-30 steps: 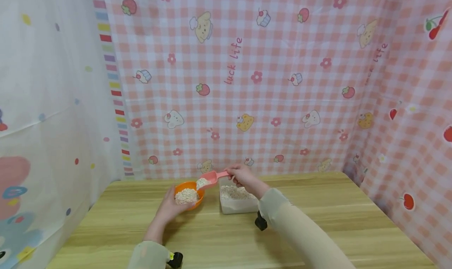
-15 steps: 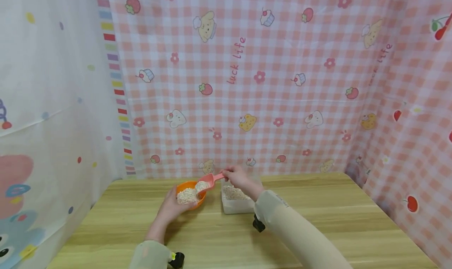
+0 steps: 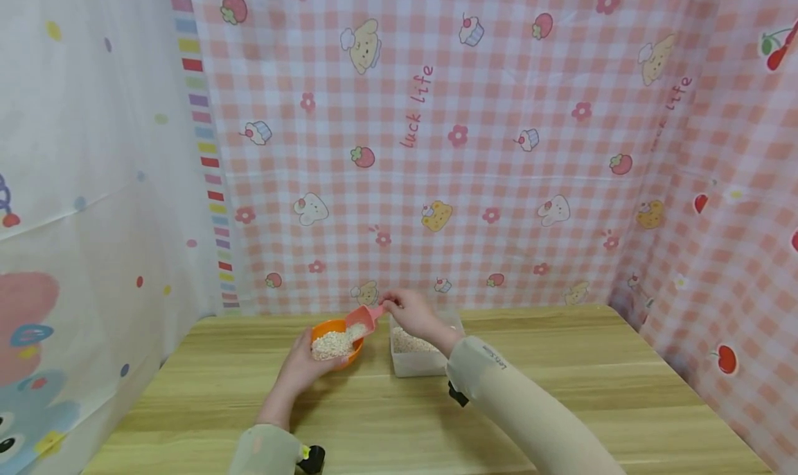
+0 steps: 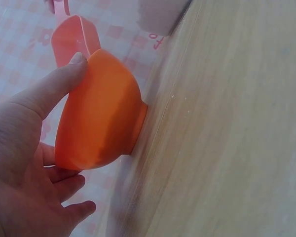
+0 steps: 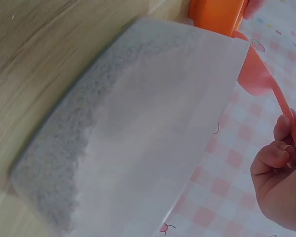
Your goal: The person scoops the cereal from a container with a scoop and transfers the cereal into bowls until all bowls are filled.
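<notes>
Watching the head view, I see the left hand (image 3: 302,368) gripping an orange bowl (image 3: 327,325) near the surface's (image 3: 386,419) far edge; the left wrist view shows a pink scoop (image 4: 70,38) at its rim; the right wrist view, the right hand (image 5: 286,170) clasping the scoop's handle.

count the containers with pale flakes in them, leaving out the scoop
2: the orange bowl held by the left hand, and the translucent box on the table to its right.
</notes>
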The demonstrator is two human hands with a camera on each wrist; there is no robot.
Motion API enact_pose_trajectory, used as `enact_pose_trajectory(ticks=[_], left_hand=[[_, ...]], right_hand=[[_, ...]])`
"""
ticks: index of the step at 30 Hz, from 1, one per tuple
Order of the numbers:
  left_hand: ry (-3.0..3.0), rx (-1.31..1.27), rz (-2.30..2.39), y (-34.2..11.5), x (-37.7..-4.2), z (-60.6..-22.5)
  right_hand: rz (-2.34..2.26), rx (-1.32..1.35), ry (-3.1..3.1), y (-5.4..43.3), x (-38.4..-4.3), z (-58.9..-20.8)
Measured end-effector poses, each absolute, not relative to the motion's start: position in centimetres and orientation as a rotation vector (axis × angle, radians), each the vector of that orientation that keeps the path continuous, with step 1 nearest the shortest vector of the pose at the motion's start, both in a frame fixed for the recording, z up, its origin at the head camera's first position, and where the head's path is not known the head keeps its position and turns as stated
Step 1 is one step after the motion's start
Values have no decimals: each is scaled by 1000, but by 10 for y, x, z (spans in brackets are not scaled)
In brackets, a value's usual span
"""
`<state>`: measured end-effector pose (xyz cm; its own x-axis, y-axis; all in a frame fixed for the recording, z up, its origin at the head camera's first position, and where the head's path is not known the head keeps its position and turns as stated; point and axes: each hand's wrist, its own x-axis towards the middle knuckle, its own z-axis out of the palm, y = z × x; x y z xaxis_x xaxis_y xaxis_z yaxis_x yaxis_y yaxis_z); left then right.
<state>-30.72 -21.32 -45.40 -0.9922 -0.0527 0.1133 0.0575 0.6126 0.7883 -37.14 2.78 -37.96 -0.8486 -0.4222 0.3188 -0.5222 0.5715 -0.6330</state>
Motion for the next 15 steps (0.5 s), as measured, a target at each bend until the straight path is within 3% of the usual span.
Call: enact_pose_trajectory(ticks=[15], left_hand=[[-2719,12,-1324,-212,-306,-453]], right_hand=[[987,842,-2637,29,-367,-377]])
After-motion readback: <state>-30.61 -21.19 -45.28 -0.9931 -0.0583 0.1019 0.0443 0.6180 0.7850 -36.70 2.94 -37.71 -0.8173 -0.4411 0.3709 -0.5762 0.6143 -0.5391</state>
